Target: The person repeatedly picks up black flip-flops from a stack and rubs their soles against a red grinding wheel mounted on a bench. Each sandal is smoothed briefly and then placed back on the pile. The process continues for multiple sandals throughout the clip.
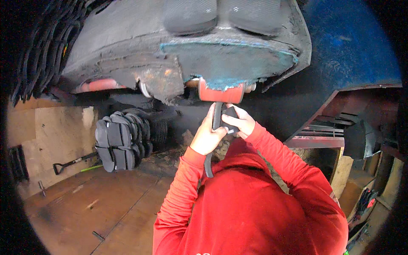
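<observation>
2 bare hands on 1 dark footwear piece (218,114), held edge-on just below the red drum (221,95); cannot tell whether its far end touches. Left hand (205,137) pinches the strip-like side between thumb and fingers; right hand (240,122) closes on the wider dark part. Opposed grips presumably steady it against twisting, the narrow side presented to the drum. Knuckles sit near the drum, so clearance looks slim. Teal-edged cloth (229,63) hangs over the drum's top, probably as a dust shield. 2 dark soles (190,18) rest on the grey housing (123,25) above, likely parked there for easy reach.
</observation>
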### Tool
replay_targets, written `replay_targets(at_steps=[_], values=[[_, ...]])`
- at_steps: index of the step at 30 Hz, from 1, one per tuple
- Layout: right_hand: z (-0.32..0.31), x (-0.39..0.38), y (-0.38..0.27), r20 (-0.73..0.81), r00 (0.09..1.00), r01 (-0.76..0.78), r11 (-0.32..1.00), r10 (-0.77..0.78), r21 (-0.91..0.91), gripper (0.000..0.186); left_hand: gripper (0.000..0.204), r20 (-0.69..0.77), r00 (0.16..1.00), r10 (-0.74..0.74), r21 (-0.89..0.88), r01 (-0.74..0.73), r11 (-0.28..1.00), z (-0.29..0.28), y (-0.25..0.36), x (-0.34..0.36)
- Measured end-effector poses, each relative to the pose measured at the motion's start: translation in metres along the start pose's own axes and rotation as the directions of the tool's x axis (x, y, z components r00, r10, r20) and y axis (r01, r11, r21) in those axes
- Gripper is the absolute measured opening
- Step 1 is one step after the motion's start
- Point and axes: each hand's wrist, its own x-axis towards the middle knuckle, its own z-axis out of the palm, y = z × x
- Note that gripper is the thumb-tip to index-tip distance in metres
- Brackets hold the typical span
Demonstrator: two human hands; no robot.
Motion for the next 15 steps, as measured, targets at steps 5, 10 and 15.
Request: replay_targets(at_steps=[5,10,15], values=[[0.021,-0.016,-0.006,0.039,0.998,0.063,0.963,-0.055,-0.262,0.081,0.089,-0.106,0.980,0.167,0.113,-0.155,0.981,0.004,-0.007,-0.031],[0.030,-0.032,-0.010,0.107,0.979,0.196,0.674,-0.172,-0.712,0.098,0.087,-0.131,0.968,0.212,-0.089,-0.224,0.970,0.011,-0.014,-0.056],[0.040,-0.043,0.011,0.348,0.823,0.436,0.105,-0.449,-0.894,0.097,0.082,-0.114,0.980,0.162,-0.335,-0.192,0.923,0.001,-0.009,-0.066]])
